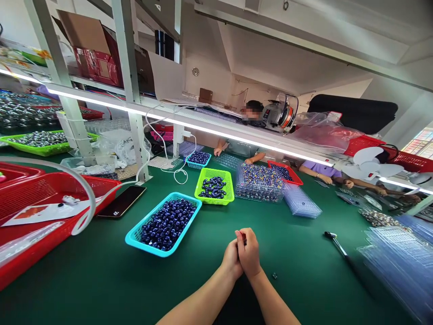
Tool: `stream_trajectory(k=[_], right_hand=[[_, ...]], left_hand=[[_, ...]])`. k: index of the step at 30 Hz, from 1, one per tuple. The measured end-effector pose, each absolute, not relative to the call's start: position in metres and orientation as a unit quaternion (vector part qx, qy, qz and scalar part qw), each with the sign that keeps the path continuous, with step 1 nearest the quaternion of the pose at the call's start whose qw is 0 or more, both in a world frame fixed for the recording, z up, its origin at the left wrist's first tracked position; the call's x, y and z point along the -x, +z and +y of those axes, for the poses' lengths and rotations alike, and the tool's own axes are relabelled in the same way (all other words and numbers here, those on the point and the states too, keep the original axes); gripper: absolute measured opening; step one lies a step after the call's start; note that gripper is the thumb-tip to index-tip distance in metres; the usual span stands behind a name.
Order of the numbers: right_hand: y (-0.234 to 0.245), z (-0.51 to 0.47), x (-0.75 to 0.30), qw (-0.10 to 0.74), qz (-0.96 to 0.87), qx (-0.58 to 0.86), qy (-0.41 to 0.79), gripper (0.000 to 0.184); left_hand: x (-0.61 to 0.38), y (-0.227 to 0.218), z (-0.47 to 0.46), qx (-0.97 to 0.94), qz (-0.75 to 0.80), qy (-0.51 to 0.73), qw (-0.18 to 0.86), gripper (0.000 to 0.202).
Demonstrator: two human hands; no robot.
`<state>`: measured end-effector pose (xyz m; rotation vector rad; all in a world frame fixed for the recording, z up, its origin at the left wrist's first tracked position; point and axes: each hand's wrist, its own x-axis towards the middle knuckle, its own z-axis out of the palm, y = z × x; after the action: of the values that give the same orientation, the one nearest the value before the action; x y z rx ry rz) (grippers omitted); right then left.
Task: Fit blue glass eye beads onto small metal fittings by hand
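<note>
My left hand [231,257] and my right hand [249,253] are closed together above the green table. Something small and dark shows in the gap between them, mostly covered by the fingers, so I cannot make out its kind. Left of my hands is a blue basket [131,241] full of shiny dark-blue bead-like pieces [167,225]. Beyond it sits a lime-green basket [226,177] with fewer dark pieces [213,187]. One small round piece [274,276] lies alone on the table, right of my right wrist.
Red baskets [67,234] and a black phone [122,201] lie at left. Ahead is a stack of clear trays [259,194] with beads; more clear trays [402,266] and a black-handled tool [348,259] are at right. People's hands [249,160] work across the table, beneath a lit shelf [209,128].
</note>
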<state>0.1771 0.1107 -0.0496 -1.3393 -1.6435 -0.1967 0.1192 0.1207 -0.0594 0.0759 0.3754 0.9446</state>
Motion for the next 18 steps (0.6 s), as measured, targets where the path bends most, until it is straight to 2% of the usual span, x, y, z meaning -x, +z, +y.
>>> stream_trajectory(k=[4,9,18], right_hand=[[-0.049,0.112,-0.176,0.489,-0.672,0.55,-0.081,0.029],[-0.038,0.109,-0.176,0.45,-0.707,0.543,-0.057,0.039],[-0.026,0.093,-0.176,0.393,-0.762,0.514,-0.004,0.028]], left_hand=[[-0.118,-0.057,0.119,-0.04,0.187,0.448,0.873,0.017],[-0.115,-0.05,0.118,-0.074,0.178,0.458,0.868,0.016],[-0.113,-0.04,0.118,-0.123,0.215,0.478,0.843,0.024]])
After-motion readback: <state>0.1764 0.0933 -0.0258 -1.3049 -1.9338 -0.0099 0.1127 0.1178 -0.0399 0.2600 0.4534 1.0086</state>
